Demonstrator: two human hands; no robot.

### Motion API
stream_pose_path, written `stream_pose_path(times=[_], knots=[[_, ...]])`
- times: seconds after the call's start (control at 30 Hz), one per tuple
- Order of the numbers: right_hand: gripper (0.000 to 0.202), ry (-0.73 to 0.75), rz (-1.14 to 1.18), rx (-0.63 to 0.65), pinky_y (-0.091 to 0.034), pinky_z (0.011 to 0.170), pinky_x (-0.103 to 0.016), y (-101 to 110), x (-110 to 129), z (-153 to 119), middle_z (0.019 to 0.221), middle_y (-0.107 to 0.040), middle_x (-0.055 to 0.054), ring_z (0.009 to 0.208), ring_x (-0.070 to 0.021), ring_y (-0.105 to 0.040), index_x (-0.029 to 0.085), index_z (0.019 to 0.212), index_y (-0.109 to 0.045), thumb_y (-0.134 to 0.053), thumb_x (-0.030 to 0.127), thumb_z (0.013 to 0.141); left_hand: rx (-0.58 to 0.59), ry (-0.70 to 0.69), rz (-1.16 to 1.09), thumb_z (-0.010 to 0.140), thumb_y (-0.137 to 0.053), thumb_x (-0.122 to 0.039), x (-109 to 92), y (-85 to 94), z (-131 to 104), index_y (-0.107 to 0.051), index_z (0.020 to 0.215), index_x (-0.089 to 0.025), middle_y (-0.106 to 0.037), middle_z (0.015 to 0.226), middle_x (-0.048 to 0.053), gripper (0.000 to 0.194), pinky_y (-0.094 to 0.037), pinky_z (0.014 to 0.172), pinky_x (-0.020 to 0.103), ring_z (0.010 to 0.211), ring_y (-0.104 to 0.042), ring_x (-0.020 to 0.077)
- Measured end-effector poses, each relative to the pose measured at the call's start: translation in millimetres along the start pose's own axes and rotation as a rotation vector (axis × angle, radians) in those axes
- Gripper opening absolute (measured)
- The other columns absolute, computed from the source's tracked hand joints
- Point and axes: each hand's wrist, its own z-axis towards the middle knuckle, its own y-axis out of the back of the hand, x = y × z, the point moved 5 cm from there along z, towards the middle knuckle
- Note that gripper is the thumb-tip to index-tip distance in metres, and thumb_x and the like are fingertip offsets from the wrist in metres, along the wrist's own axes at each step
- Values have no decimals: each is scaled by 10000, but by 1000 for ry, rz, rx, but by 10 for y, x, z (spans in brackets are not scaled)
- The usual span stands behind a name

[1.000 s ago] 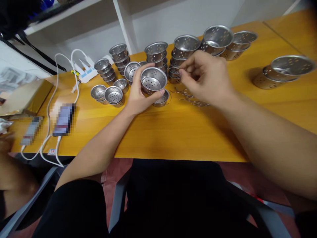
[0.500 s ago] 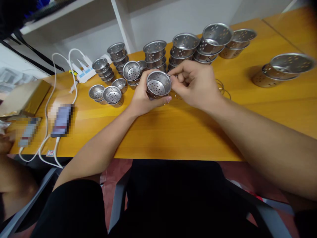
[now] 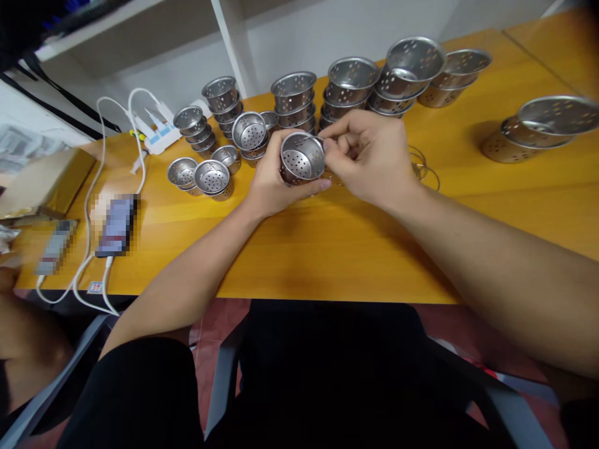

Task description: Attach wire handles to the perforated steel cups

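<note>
A small perforated metal cup (image 3: 302,159) is tilted toward me in my left hand (image 3: 274,181), whose fingers and thumb wrap round its side. My right hand (image 3: 367,153) pinches at the right edge of the cup's rim; what lies between its fingertips is too small to make out. Thin wire rings (image 3: 423,168) lie on the table just beyond my right wrist. Left of my left hand stand small perforated cups (image 3: 212,178), some nested in each other.
Stacks of perforated cups (image 3: 293,93) line the back of the wooden table (image 3: 290,262). More cups (image 3: 528,134) stand at the right. A power strip (image 3: 161,134), phone (image 3: 116,226), cables and a cardboard box (image 3: 47,184) are at left, near another person's arm (image 3: 32,318).
The held cup and both hands have shifted very slightly in the view. The grip of each hand looks the same.
</note>
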Motion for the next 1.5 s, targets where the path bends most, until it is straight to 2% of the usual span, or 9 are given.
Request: stream_pose_path(times=[0.23, 0.43, 0.57, 0.7, 0.8, 0.97, 1.1, 1.3, 1.5], knots=[[662, 41, -42, 4, -638, 773, -569, -22, 33, 9, 984, -833, -113, 992, -436, -796, 361, 1527, -768, -653, 857, 1105, 20, 29, 20, 820, -902, -1012, -24, -8, 1, -434, 1655, -363, -708, 1464, 85, 1157, -632, 1235, 574, 1371, -784, 358], [597, -37, 40, 12, -654, 870, -565, -12, 49, -17, 973, -821, -105, 1040, -416, -772, 379, 1478, -762, -617, 840, 1127, 31, 33, 2, 833, -873, -1029, -60, -11, 19, -465, 1644, -343, -722, 1451, 90, 1138, -620, 1254, 569, 1355, -785, 352], [531, 12, 121, 42, -664, 855, -569, 4, 107, -43, 1121, -840, -116, 1032, -398, -785, 369, 1329, -802, -617, 827, 1135, 21, 23, -27, 887, -794, -1052, 4, 16, 15, -527, 1617, -338, -729, 1397, 74, 1055, -626, 1251, 579, 1294, -803, 341], [620, 62, 244, 163, -677, 812, -540, -25, 91, -38, 1240, -841, -91, 990, -356, -774, 389, 1316, -779, -714, 937, 1035, 10, 1, -73, 916, -718, -1079, 117, 58, 23, -549, 1609, -363, -728, 1425, 65, 1011, -645, 1215, 563, 1310, -804, 337], [699, 82, 326, 201, -679, 799, -522, -47, 73, -18, 1133, -821, -70, 899, -320, -746, 382, 1224, -744, -794, 1014, 930, 27, -15, -103, 927, -684, -1089, 132, 62, 43, -522, 1631, -366, -719, 1457, 72, 1022, -653, 1208, 552, 1347, -798, 337], [754, 92, 416, 163, -662, 745, -510, -49, 135, 3, 983, -774, -44, 780, -292, -714, 358, 1005, -631, -878, 1042, 806, 67, 16, -85, 922, -724, -1069, 67, 19, 49, -460, 1684, -335, -690, 1524, 117, 1090, -668, 1235, 544, 1423, -784, 347], [732, 67, 400, 171, -636, 696, -519, -52, 154, 3, 951, -748, -40, 789, -315, -707, 380, 973, -593, -859, 1042, 809, 71, 32, -65, 962, -727, -1030, 122, -29, 32, -428, 1707, -320, -675, 1566, 125, 1072, -642, 1288, 576, 1455, -773, 351], [661, 68, 437, 160, -649, 696, -562, -43, 126, 17, 900, -767, -24, 760, -323, -713, 395, 937, -635, -933, 970, 804, 79, -3, -71, 981, -752, -988, 185, -49, 37, -409, 1737, -310, -655, 1598, 142, 1072, -586, 1349, 596, 1502, -734, 376], [618, 29, 460, 145, -653, 698, -572, -9, 137, 5, 851, -775, -8, 727, -313, -695, 410, 893, -657, -1057, 859, 750, 72, 4, -46, 1016, -808, -883, 105, -45, 47, -411, 1720, -306, -680, 1573, 140, 993, -649, 1292, 541, 1460, -768, 349]])
